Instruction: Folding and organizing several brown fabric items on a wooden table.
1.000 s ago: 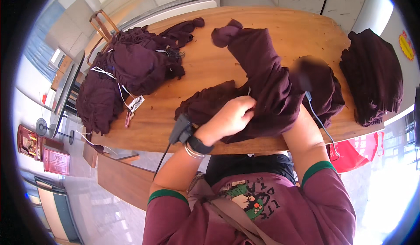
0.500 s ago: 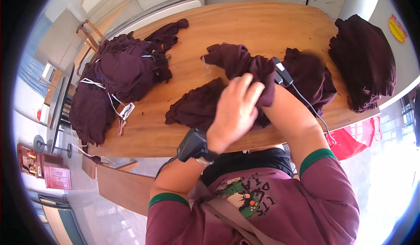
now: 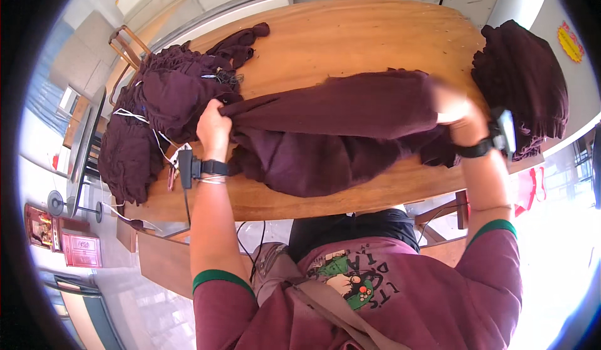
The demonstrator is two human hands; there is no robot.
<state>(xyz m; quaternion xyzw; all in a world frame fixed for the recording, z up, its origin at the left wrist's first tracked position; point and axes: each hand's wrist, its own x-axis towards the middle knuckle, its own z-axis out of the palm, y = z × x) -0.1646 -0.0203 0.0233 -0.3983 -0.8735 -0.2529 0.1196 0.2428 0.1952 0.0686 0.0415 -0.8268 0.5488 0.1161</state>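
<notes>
A long dark maroon knit garment piece (image 3: 338, 106) is stretched sideways above the table, with more of its cloth (image 3: 313, 162) bunched below. My left hand (image 3: 214, 125) is closed around its narrow left end. At the wide right end is my right hand (image 3: 452, 105), touching the cloth; its fingers are smeared and partly hidden. Both wrists wear black straps with devices.
A big heap of maroon knit pieces (image 3: 169, 100), tied with white cord, lies on the wooden table (image 3: 369, 37) at left. To the right stands a stack of maroon pieces (image 3: 519, 87). A red bag (image 3: 526, 190) is beyond the table's right front edge.
My hands have moved apart, left hand leftward and right hand rightward. The bunched garment that was around my right forearm is now drawn out lengthwise between them. The dark cabled tool is no longer visible.
</notes>
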